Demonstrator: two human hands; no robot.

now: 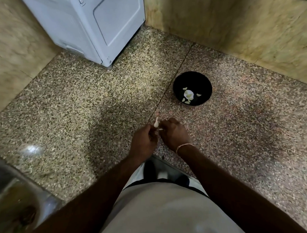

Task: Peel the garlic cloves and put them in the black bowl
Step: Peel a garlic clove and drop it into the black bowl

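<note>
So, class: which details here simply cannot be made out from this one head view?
- Garlic clove: mostly hidden between left hand and right hand; how much is peeled is unclear.
- Cloves in black bowl: too small to count.
- Bottom-left object: blurred, cut off by the edge.

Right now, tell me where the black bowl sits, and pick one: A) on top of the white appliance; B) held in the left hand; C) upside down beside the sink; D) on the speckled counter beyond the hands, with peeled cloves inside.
D: the black bowl stands upright on the speckled counter, beyond the left hand and right hand, with pale peeled cloves inside.
</note>
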